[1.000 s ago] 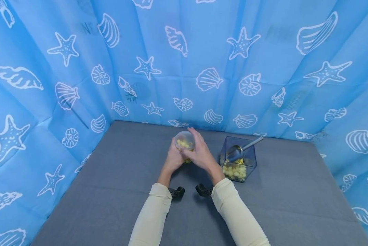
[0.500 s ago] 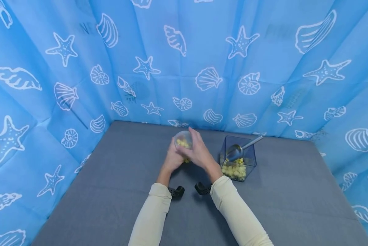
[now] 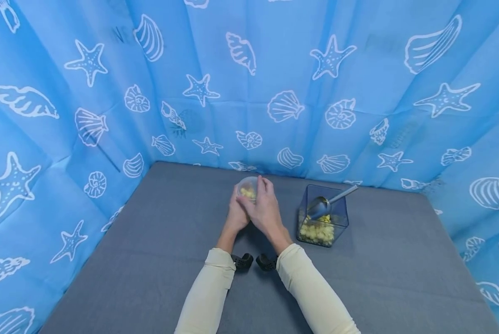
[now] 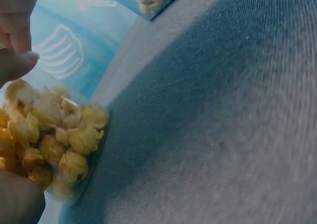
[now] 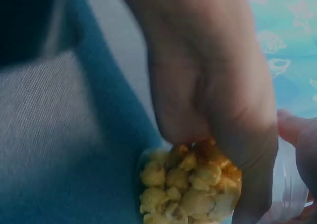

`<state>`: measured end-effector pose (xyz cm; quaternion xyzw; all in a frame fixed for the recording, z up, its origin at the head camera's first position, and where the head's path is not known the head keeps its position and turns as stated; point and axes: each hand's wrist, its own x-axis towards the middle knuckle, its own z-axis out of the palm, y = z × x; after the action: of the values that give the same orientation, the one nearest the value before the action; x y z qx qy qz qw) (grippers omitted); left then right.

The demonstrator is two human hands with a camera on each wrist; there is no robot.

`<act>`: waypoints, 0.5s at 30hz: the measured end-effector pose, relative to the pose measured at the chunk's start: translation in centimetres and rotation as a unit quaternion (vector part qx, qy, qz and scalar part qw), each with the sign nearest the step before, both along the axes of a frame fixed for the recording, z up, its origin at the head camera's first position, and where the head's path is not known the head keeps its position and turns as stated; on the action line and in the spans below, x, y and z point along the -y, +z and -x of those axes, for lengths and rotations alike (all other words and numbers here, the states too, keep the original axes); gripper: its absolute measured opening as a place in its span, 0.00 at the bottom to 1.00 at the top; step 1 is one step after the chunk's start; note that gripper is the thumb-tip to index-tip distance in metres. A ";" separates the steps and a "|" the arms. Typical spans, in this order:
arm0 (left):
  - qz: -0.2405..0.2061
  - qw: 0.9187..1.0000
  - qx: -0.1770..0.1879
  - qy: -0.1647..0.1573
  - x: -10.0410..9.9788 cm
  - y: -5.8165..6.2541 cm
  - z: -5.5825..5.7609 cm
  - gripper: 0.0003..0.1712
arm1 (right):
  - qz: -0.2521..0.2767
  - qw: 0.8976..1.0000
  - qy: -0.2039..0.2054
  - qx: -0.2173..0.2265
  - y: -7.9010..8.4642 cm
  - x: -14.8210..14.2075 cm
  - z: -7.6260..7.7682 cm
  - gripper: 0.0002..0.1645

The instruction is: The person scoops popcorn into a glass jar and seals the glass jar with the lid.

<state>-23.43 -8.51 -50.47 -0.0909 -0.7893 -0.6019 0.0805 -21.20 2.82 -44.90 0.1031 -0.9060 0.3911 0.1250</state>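
Note:
A clear plastic cup (image 3: 247,184) full of popcorn stands between my hands on the table. My left hand (image 3: 235,214) grips its left side. My right hand (image 3: 267,208) curls round its right side near the top, thumb across the front. Whether a separate lid covers the translucent top, I cannot tell. Through the cup's wall the yellow popcorn (image 4: 59,140) shows up close in the left wrist view. The right wrist view has the popcorn (image 5: 185,189) below my fingers. Between the hands, most of the cup is hidden in the head view.
To the right of the hands stands a transparent square bin (image 3: 301,206), partly filled with popcorn (image 3: 317,231). A metal scoop (image 3: 319,208) leans in it, handle over the back right rim. Behind the grey table (image 3: 157,260) hangs a blue seashell curtain (image 3: 216,120).
My right hand has turned and drawn inward, its wrist shifting left toward the other wrist. Popcorn low on the cup, visible earlier between the hands, is now covered. The bin and scoop stay put.

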 end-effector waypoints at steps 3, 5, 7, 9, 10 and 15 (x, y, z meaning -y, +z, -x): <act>0.009 1.000 -0.002 0.000 0.2 -0.2 0.0 0.38 | -0.011 1.000 -0.002 0.016 0.1 0.2 0.1 0.53; 0.010 1.000 -0.004 -0.003 0.3 -0.3 0.0 0.39 | -0.021 0.999 0.012 0.037 0.3 0.1 0.2 0.54; 0.006 1.000 -0.004 -0.009 0.4 -0.3 0.0 0.40 | -0.021 0.997 0.035 0.066 0.8 -0.3 0.3 0.55; 0.004 1.000 0.001 -0.013 0.6 -0.3 0.1 0.42 | -0.023 0.995 0.054 0.084 1.3 -0.7 0.4 0.55; 0.006 1.000 0.005 -0.012 0.6 -0.3 0.1 0.44 | -0.023 0.994 0.060 0.089 1.6 -0.9 0.3 0.54; 0.038 0.997 0.063 0.015 0.7 0.3 -0.1 0.54 | -0.015 0.996 0.076 0.053 3.2 -1.9 -0.7 0.39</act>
<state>-23.37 -9.24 -50.15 -0.0438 -0.8162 -0.5750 0.0364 -20.54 4.75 -41.69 0.1525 -0.9065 0.3911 0.0456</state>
